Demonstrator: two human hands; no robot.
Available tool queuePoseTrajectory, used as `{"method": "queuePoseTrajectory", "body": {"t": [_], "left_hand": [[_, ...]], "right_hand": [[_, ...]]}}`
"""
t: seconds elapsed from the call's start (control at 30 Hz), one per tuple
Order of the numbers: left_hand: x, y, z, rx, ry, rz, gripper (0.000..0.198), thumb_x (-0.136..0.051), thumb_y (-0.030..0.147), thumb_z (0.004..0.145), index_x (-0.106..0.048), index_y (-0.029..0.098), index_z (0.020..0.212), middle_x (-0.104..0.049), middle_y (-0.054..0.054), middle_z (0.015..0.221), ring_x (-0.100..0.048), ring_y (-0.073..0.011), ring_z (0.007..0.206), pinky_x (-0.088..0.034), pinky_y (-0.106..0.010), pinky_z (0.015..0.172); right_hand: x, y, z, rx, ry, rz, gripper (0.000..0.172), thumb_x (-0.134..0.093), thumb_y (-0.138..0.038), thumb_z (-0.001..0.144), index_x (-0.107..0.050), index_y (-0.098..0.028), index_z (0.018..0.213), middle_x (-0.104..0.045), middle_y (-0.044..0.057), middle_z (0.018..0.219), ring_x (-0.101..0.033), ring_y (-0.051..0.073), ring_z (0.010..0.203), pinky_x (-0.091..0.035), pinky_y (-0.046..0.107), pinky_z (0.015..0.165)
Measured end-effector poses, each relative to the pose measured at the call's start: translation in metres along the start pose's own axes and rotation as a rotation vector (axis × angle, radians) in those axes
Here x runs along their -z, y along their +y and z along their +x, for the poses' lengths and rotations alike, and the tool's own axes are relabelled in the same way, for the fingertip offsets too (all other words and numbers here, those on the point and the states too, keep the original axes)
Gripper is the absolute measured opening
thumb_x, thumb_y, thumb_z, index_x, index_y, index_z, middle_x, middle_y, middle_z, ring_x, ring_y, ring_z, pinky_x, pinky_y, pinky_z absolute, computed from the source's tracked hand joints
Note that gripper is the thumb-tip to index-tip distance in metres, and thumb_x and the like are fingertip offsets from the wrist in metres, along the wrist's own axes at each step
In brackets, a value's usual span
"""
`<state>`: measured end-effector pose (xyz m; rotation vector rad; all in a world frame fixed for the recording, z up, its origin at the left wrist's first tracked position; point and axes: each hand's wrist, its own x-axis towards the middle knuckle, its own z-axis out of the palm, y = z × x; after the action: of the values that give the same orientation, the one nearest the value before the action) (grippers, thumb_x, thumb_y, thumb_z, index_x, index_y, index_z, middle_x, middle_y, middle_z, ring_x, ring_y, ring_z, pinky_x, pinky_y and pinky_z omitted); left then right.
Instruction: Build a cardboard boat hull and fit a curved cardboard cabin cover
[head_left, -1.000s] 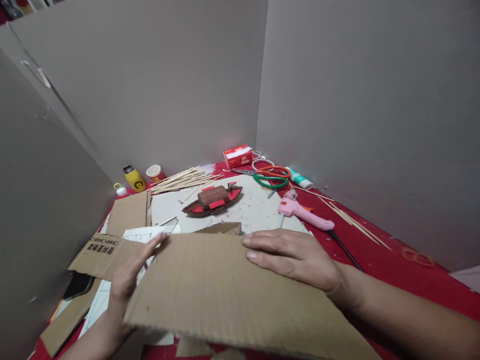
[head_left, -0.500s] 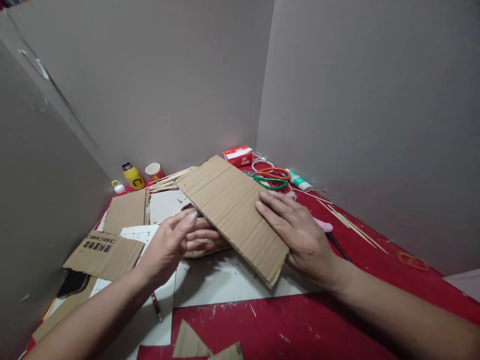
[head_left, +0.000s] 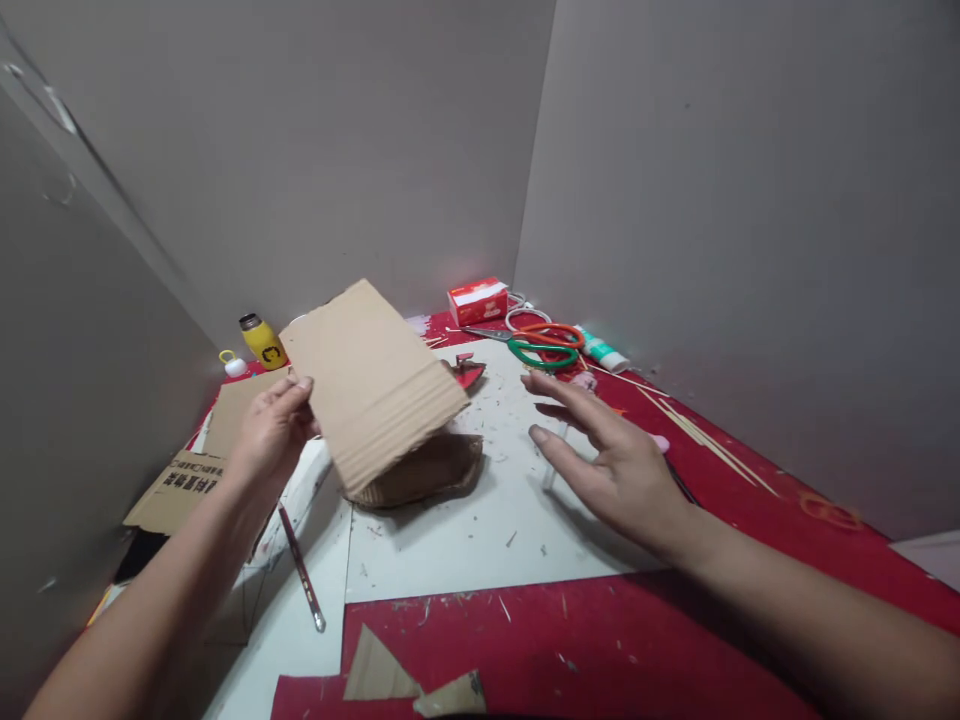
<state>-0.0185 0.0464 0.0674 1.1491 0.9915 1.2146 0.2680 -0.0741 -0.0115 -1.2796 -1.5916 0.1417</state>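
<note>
Cardboard sheet [head_left: 375, 385] is being held up left of centre, above the white board [head_left: 480, 545] on the red worktop [head_left: 600, 650]. It is being pinched by the left hand [head_left: 268, 430] alone: thumb is being pressed on the upper face, fingers are being tucked underneath, partway along the left long edge. Right hand [head_left: 615, 470] is being held clear; nothing is being gripped by it, fingers and thumb are being spread, fingertips are being pointed toward the sheet's right side.

Key relation: sheet is being held between the two hands, left touching, right well apart. From the right hand it is lying to the left and a bit farther out. Long axis is being slanted from far left to near right, so the near-right corner is being presented to the right hand, gap between.

Sheet is being tilted, near end over the brown cardboard shell [head_left: 431, 472]; whether the two are touching can't be told. Model boat [head_left: 470, 376] is being mostly hidden behind the right edge. Scissors [head_left: 541, 352] are lying beyond the right hand. Pencil [head_left: 298, 568] is lying nearer than the left hand, on white paper [head_left: 289, 655]
</note>
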Motion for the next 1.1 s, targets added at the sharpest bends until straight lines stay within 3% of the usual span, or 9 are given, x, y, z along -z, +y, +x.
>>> {"method": "queuePoseTrajectory", "body": {"t": [0.13, 0.23, 0.33, 0.47, 0.57, 0.8, 0.93, 1.0, 1.1], "left_hand": [[0.02, -0.002, 0.005, -0.037, 0.098, -0.019, 0.011, -0.067, 0.018, 0.07, -0.057, 0.016, 0.068, -0.056, 0.005, 0.061, -0.051, -0.0057, 0.053, -0.044, -0.016, 0.053], [0.017, -0.011, -0.01, -0.002, 0.093, -0.01, 0.011, -0.066, 0.02, 0.073, -0.057, 0.017, 0.069, -0.059, 0.003, 0.063, -0.055, -0.0092, 0.056, -0.045, -0.019, 0.055], [0.0, -0.023, -0.035, 0.033, 0.018, -0.005, 0.014, -0.07, 0.025, 0.074, -0.059, 0.018, 0.079, -0.062, 0.004, 0.066, -0.055, -0.0096, 0.054, -0.045, -0.02, 0.052], [-0.028, -0.035, -0.063, 0.125, -0.215, 0.074, 0.025, -0.069, 0.039, 0.08, -0.057, 0.021, 0.091, -0.059, 0.007, 0.058, -0.053, -0.0089, 0.046, -0.043, -0.018, 0.045], [-0.042, -0.039, -0.072, 0.182, -0.316, 0.075, 0.03, -0.071, 0.043, 0.078, -0.058, 0.019, 0.09, -0.058, 0.006, 0.054, -0.053, -0.0089, 0.043, -0.044, -0.018, 0.043], [-0.049, -0.038, -0.069, 0.28, -0.43, -0.085, 0.028, -0.074, 0.039, 0.076, -0.061, 0.014, 0.073, -0.061, 0.001, 0.06, -0.057, -0.0078, 0.049, -0.05, -0.017, 0.048], [-0.041, -0.024, -0.066, 0.287, -0.493, -0.082, 0.025, -0.071, 0.039, 0.08, -0.065, 0.015, 0.08, -0.065, -0.001, 0.064, -0.063, -0.0116, 0.053, -0.053, -0.021, 0.05], [-0.029, -0.014, -0.06, 0.198, -0.447, -0.027, 0.028, -0.066, 0.043, 0.083, -0.069, 0.015, 0.089, -0.072, -0.005, 0.074, -0.068, -0.0147, 0.059, -0.054, -0.023, 0.054], [-0.005, -0.006, -0.047, -0.028, -0.246, 0.086, 0.026, -0.065, 0.039, 0.085, -0.071, 0.013, 0.086, -0.075, -0.007, 0.082, -0.068, -0.0126, 0.063, -0.054, -0.022, 0.06]], "right_hand": [[-0.001, -0.005, 0.0, -0.119, 0.009, 0.117, 0.035, -0.055, -0.032, 0.092, -0.061, -0.018, 0.123, -0.067, 0.011, 0.122, -0.064, 0.023, 0.109, -0.052, 0.044, 0.097], [-0.002, -0.012, -0.001, -0.229, -0.036, 0.227, 0.027, -0.056, -0.039, 0.091, -0.071, -0.019, 0.1, -0.075, 0.008, 0.096, -0.07, 0.021, 0.089, -0.058, 0.039, 0.083], [-0.003, -0.017, -0.003, -0.375, -0.162, 0.422, 0.033, -0.059, -0.048, 0.087, -0.073, -0.018, 0.089, -0.076, 0.007, 0.081, -0.071, 0.019, 0.073, -0.059, 0.032, 0.069], [-0.002, -0.02, -0.006, -0.589, -0.404, 0.774, 0.045, -0.066, -0.057, 0.078, -0.072, -0.017, 0.099, -0.076, 0.008, 0.087, -0.072, 0.021, 0.074, -0.059, 0.033, 0.069], [0.001, -0.023, -0.005, -0.764, -0.493, 0.946, 0.041, -0.072, -0.049, 0.075, -0.071, -0.016, 0.099, -0.076, 0.009, 0.091, -0.073, 0.023, 0.075, -0.059, 0.033, 0.068], [0.008, -0.029, -0.001, -0.913, -0.421, 1.023, 0.029, -0.074, -0.043, 0.072, -0.072, -0.018, 0.086, -0.077, 0.009, 0.083, -0.074, 0.023, 0.07, -0.059, 0.031, 0.065], [0.015, -0.025, 0.002, -0.927, -0.29, 0.947, 0.026, -0.077, -0.041, 0.068, -0.073, -0.021, 0.082, -0.077, 0.007, 0.078, -0.074, 0.025, 0.068, -0.058, 0.031, 0.057], [0.021, -0.021, 0.008, -0.907, -0.133, 0.892, 0.027, -0.076, -0.043, 0.067, -0.073, -0.022, 0.084, -0.077, 0.01, 0.083, -0.074, 0.029, 0.071, -0.06, 0.037, 0.059], [0.028, -0.016, 0.019, -0.836, 0.123, 0.81, 0.024, -0.068, -0.041, 0.075, -0.071, -0.024, 0.091, -0.076, 0.012, 0.097, -0.073, 0.032, 0.085, -0.059, 0.045, 0.07]]}}
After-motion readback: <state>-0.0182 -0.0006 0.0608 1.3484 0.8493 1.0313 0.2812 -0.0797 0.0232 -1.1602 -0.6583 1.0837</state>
